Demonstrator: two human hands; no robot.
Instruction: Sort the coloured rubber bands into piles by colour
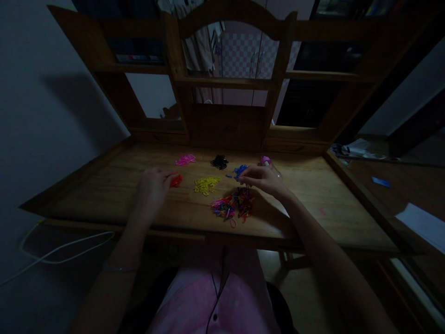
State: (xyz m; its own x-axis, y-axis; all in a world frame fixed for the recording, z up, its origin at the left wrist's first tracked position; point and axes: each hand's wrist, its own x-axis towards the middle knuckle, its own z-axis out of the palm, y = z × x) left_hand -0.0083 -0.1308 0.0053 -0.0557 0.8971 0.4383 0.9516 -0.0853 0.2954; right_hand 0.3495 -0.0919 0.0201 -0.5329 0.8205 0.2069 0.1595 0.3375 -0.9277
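Observation:
Small loops that look like rubber bands lie sorted by colour on the wooden desk. My left hand point(153, 190), slightly blurred, is at the left edge of the red pile point(176, 181), its thumb and fingertips together; what they pinch is not clear. My right hand point(262, 179) reaches over the blue pile point(239, 171) and partly covers it. Its fingertips are closed, and anything between them is too small to name. Below that hand spreads a mixed-colour heap point(231, 205). Between my hands sits a yellow pile point(207, 184).
Farther back are a pink pile point(185, 160) and a black pile point(219, 162). A clear container with a pink-purple top point(265, 161) stands behind my right hand. Wooden shelving point(227, 83) borders the desk's far side. A white cable point(66, 253) hangs at the left front.

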